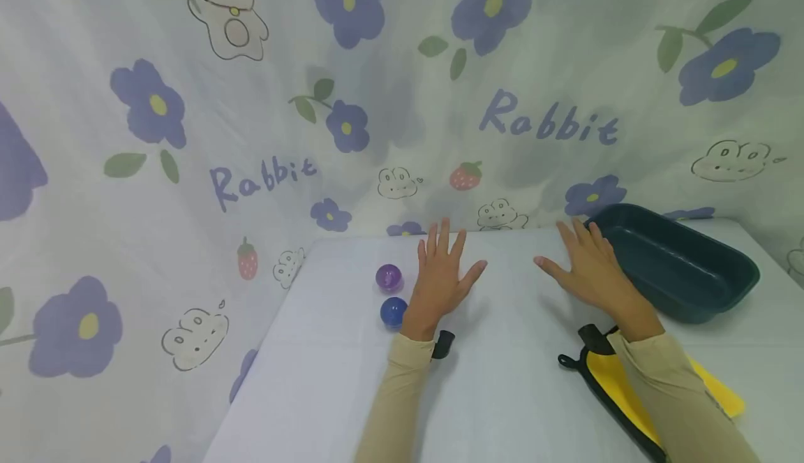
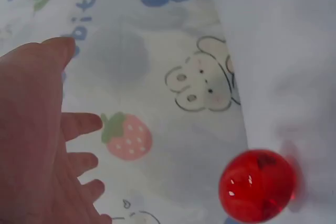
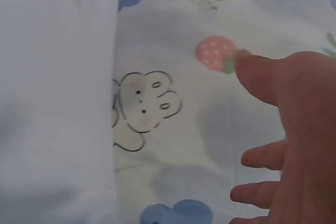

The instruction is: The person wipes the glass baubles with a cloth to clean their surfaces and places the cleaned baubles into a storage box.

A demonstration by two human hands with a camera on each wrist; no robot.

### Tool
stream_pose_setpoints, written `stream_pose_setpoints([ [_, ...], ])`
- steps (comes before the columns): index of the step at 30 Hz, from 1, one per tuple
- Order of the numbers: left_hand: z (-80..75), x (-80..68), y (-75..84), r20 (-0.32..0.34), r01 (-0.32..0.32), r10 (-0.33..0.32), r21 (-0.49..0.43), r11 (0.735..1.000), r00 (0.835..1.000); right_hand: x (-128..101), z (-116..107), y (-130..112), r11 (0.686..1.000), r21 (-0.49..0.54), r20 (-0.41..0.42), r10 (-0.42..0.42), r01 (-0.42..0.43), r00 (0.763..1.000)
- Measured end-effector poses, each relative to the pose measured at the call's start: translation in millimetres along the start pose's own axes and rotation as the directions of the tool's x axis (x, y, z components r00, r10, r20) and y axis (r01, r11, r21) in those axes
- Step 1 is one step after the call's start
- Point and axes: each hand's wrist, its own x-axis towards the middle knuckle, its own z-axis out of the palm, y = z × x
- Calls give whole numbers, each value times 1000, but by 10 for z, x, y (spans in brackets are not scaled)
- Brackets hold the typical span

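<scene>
My left hand [image 1: 437, 278] is held over the white table with its fingers spread, holding nothing. Just left of it lie a glossy purple ball [image 1: 389, 278] and a blue ball [image 1: 393, 313]. In the left wrist view a shiny ball [image 2: 257, 185] looks red; I cannot tell which of the two it is. My right hand [image 1: 593, 267] also has its fingers spread and grips nothing. It is nearest to a dark teal tub [image 1: 685, 257], overlapping its left edge in the head view. Whether it touches the tub cannot be told.
Partly under the right forearm lies a yellow pad [image 1: 722, 386] with black trim and a hanging loop. The white table [image 1: 326, 379] meets a curtain [image 1: 389, 121] printed with flowers, rabbits and strawberries at the back and left. A dark wrist-camera mount sits at each wrist.
</scene>
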Motion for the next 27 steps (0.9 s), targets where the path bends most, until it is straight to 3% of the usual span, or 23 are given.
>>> stream_pose_setpoints([
  [4,27,10,97,-6,-53,53,-122,991,999,-74,-151,46,996,84,-57,-34,38,998],
  [6,37,13,154,5,-70,73,-230,971,997,-157,-231,116,988,150,-61,-14,23,998],
  [10,11,54,307,56,-64,103,-479,875,993,-370,-365,340,969,238,-72,89,-70,993],
  [13,15,145,422,86,-31,100,-585,810,991,-524,-451,552,957,253,-98,171,-141,980],
  [20,196,313,602,86,20,53,-681,732,995,-877,-535,1003,924,275,-160,318,-267,934],
  [23,298,359,670,106,46,39,-700,713,994,-1011,-534,1133,874,326,-140,423,-361,895],
  [27,446,419,739,117,76,16,-738,670,993,-1124,-497,1237,751,416,-54,583,-513,810],
])
